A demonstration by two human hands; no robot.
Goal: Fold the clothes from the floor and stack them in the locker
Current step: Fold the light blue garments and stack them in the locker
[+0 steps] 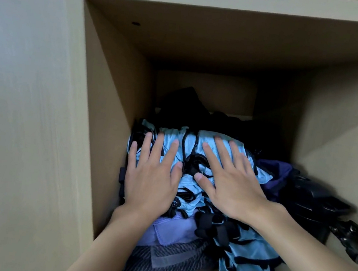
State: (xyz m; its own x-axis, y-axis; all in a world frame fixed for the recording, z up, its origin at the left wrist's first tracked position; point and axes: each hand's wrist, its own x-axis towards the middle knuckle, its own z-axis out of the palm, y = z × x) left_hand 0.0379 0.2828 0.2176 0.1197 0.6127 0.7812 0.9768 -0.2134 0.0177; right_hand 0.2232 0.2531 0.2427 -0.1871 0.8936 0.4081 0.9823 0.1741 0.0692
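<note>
Just two bare hands, really: left hand [152, 177] and right hand [232, 188], both uncovered past the wrists. Bare left forearm [108, 246] and bare right forearm [308, 254] as far as the edge of the shot. Long slim fingers [222, 152], short clipped nails, knuckle creases plain to see.

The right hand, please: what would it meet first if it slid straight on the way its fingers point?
Probably the dark clothes heaped behind the light blue garment that the right hand presses; depth is unclear in the shadow.
</note>
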